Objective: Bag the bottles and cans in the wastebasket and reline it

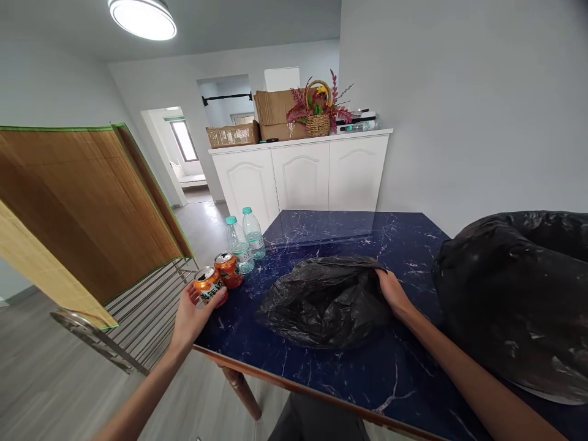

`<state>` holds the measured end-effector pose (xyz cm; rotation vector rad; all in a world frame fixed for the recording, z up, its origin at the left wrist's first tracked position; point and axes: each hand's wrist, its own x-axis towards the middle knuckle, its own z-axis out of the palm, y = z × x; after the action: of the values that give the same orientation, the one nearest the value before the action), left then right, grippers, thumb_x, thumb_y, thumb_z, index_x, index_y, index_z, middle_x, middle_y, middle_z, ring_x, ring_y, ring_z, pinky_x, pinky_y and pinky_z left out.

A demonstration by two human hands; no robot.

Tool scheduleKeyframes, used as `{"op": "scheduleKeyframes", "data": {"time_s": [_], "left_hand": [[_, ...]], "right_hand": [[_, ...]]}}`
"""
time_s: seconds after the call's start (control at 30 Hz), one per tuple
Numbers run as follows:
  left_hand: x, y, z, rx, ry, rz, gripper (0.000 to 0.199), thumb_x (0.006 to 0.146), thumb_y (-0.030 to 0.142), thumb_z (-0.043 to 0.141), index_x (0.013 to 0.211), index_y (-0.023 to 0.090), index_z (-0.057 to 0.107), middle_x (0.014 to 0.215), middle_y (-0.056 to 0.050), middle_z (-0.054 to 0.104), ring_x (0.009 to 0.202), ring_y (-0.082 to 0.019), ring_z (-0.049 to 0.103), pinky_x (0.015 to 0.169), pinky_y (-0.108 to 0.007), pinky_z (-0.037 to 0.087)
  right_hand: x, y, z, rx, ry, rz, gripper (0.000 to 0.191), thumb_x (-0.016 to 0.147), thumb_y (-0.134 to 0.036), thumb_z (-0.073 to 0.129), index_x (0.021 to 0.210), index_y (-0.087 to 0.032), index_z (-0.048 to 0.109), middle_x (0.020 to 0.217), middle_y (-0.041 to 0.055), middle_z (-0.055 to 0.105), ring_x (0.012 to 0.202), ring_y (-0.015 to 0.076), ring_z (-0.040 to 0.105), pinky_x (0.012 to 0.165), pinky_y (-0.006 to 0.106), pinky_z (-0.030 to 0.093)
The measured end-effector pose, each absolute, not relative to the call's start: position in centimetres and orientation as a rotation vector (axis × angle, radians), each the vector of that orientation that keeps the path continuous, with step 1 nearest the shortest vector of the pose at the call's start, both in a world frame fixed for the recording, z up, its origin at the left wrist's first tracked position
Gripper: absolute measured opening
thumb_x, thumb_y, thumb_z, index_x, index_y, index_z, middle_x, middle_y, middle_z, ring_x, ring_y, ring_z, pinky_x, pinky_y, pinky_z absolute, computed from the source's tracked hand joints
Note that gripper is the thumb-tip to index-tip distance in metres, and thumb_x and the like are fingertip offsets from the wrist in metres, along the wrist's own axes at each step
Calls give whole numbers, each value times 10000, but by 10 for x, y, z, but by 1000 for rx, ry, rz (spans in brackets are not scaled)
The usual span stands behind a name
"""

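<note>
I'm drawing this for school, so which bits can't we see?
All in the head view:
Right hand: fingertips hidden by the smaller black plastic bag.
Nearer orange drink can: partly covered by the left hand.
Larger black plastic bag: cut off by the right edge.
Plastic bottle labels: small print too tiny to read.

The orange can (207, 283) stands upright on your left at the edge of the worktop (381, 373), with bold lettering round its side and a dark opening in its silver top. The thin black plastic bag (294, 306) lies crumpled and slack in front of you, its wide mouth gaping upward, its rim wrinkled.
</note>
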<state>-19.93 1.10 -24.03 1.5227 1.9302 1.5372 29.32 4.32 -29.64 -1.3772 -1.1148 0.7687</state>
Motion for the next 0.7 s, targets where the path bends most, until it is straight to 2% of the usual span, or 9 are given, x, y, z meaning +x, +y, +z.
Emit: {"op": "scheduleKeyframes", "data": {"time_s": [0.07, 0.13, 0.23, 0.27, 0.3, 0.37, 0.43, 0.57, 0.7], "left_hand": [[-195, -4, -239, 1697, 2087, 1683, 899, 697, 634, 866, 1367, 157, 503, 1441, -204, 559, 1408, -419, 514, 1169, -604, 446], [-183, -22, -233, 1986, 2088, 1781, 724, 840, 559, 781, 1362, 157, 481, 1435, -212, 521, 1442, -409, 459, 1179, -608, 427], [-153, -39, -221, 2406, 1711, 1574, 320, 1003, 379, 629, 1264, 229, 522, 1291, -136, 603, 1312, -316, 584, 1149, -527, 468], [-141, -40, -218, 2487, 1583, 1444, 277, 1024, 349, 604, 1266, 241, 525, 1294, -126, 616, 1293, -296, 602, 1139, -500, 479], [-129, -37, -217, 2537, 1492, 1335, 310, 1024, 346, 616, 1300, 245, 518, 1332, -127, 615, 1301, -290, 602, 1136, -486, 481], [-107, -25, -216, 2583, 1431, 1149, 533, 973, 387, 706, 1422, 232, 463, 1398, -147, 607, 1304, -307, 604, 1121, -491, 485], [-92, -9, -216, 2619, 1432, 969, 637, 916, 376, 763, 1456, 207, 470, 1342, -147, 663, 1224, -323, 645, 1068, -509, 502], [-82, 11, -205, 2705, 1361, 815, 295, 866, 136, 621, 1138, 223, 697, 1113, -70, 776, 1089, -299, 696, 996, -477, 492], [-94, -1, -173, 2487, 1412, 1121, 260, 898, 208, 562, 1103, 221, 721, 1057, -53, 783, 983, -257, 714, 912, -385, 522]], "right_hand": [[290, 38, -290, -1356, -1190, 739, 487, 952, -587, 512, 1145, -244, 800, 1159, 95, 811, 1153, 334, 716, 982, 406, 578], [287, 31, -283, -1342, -1265, 686, 485, 992, -532, 467, 1270, -252, 750, 1340, 89, 743, 1292, 321, 648, 1109, 430, 507], [281, 14, -268, -1329, -1350, 591, 494, 1015, -460, 456, 1421, -257, 652, 1507, 89, 624, 1433, 307, 534, 1228, 469, 388], [278, 8, -262, -1331, -1390, 554, 503, 1018, -447, 462, 1457, -261, 622, 1526, 91, 603, 1452, 306, 514, 1242, 480, 371], [276, 0, -255, -1337, -1442, 512, 513, 1020, -437, 468, 1486, -265, 596, 1532, 95, 592, 1461, 308, 504, 1246, 492, 368], [270, -15, -239, -1355, -1558, 420, 531, 1028, -416, 462, 1531, -273, 550, 1537, 101, 582, 1464, 314, 502, 1242, 507, 384], [266, -30, -222, -1381, -1649, 366, 548, 1043, -400, 437, 1577, -290, 499, 1559, 97, 562, 1464, 319, 510, 1221, 504, 425], [268, -60, -185, -1424, -1710, 335, 560, 1062, -426, 444, 1618, -359, 450, 1603, 56, 535, 1456, 343, 535, 1179, 505, 494], [276, -96, -156, -1353, -1871, 210, 574, 1064, -397, 463, 1638, -398, 434, 1659, -1, 482, 1506, 352, 495, 1246, 530, 438]]}}
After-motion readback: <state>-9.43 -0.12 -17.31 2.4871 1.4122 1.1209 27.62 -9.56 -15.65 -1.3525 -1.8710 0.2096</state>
